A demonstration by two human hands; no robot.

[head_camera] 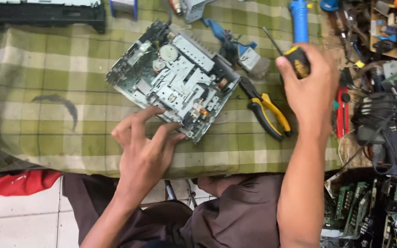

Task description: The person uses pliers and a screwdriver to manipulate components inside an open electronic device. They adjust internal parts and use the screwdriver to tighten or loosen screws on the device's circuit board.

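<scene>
An opened electronic chassis (175, 80) with metal plates, gears and a circuit board lies tilted on a green checked cloth (47, 92). My left hand (145, 147) rests at its near edge, fingers spread and fingertips touching the metal frame. My right hand (311, 87) is to the right of the chassis, closed around a screwdriver with a black and yellow handle (298, 62); its thin shaft (271, 40) points up and left, away from the chassis.
Yellow-handled pliers (267, 112) lie just right of the chassis. A blue tool (299, 20) and small parts sit at the back. Cables, red-handled cutters (342, 112) and green circuit boards (359, 206) crowd the right side. A black unit (42, 14) lies at the far left.
</scene>
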